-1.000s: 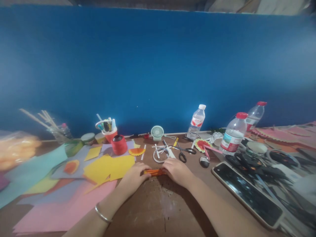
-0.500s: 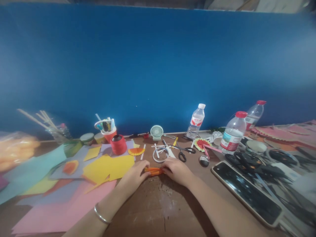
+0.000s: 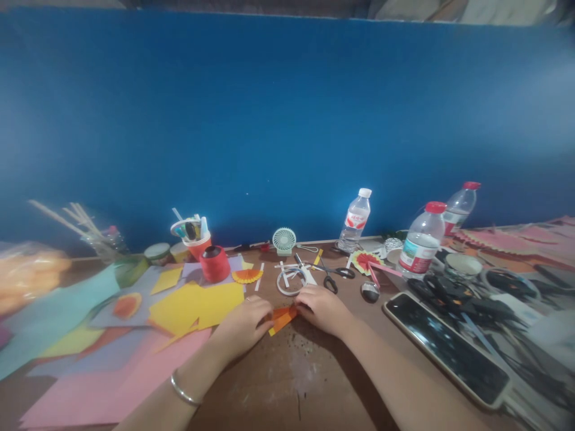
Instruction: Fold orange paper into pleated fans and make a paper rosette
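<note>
A small strip of folded orange paper (image 3: 284, 317) with a yellow lower edge lies between my hands, low over the brown table. My right hand (image 3: 324, 310) pinches its right end, the fingertips partly hiding it. At the left end, the curled fingers of my left hand (image 3: 247, 322) close on the paper; the exact grip is partly hidden. Just beyond the hands are a white ring (image 3: 290, 292), black-handled scissors (image 3: 331, 283) and thin white paper strips. A pleated yellow-orange paper fan (image 3: 247, 275) sits farther left.
Coloured paper sheets (image 3: 112, 383) spread over the left side, with a red thread spool (image 3: 214, 265) and a cup of pens (image 3: 197, 244) behind. A small fan (image 3: 284, 240) stands at the back. On the right are a phone (image 3: 444, 347), bottles (image 3: 422, 246) and tangled black items.
The narrow, bunched orange paper has opened out wider, showing a flat face with a yellow edge. My left fingers have shifted slightly; my right hand stays nearly in place.
</note>
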`<control>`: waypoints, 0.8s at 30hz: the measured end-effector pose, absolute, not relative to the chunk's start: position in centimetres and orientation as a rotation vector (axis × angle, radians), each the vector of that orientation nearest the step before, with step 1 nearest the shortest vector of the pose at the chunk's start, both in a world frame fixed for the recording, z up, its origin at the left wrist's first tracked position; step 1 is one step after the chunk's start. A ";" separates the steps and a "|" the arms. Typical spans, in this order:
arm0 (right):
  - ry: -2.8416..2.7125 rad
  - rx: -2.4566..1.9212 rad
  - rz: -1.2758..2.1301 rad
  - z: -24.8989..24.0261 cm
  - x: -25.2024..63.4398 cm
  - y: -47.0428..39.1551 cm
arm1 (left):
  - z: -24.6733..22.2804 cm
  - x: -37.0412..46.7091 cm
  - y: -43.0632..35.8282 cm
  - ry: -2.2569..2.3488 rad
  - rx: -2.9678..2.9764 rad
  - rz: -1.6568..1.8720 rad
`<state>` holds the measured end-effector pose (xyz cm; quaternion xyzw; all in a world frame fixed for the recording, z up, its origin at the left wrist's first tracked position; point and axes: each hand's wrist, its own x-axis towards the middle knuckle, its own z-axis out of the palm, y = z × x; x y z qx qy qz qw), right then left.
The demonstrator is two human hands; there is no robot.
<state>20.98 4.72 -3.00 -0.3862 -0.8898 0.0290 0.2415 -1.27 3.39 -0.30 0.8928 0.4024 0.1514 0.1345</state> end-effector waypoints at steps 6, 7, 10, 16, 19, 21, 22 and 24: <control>-2.478 -1.062 -0.008 -2.9 20.8 4.7 | -0.1 -1.0 3.1 1.173 2.528 0.503; -2.479 -1.062 -0.006 -2.9 20.8 4.7 | -0.1 -0.9 3.0 1.184 2.520 0.514; -2.486 -1.055 0.001 -2.7 20.8 4.6 | -0.2 -0.8 2.9 1.218 2.507 0.508; -2.485 -1.071 0.008 -2.4 20.7 4.3 | -0.3 -0.8 2.8 1.248 2.455 0.463; -2.467 -1.073 0.059 -2.5 20.6 4.3 | -0.4 -0.8 2.9 1.213 2.415 0.479; -2.458 -1.076 0.108 -2.5 20.5 4.2 | -0.5 -0.8 2.9 1.193 2.405 0.497; -2.455 -1.079 0.131 -2.5 20.4 4.2 | -0.6 -0.8 3.0 1.185 2.405 0.503; -2.454 -1.073 0.170 -2.5 20.0 4.1 | -0.8 -0.8 3.1 1.181 2.401 0.508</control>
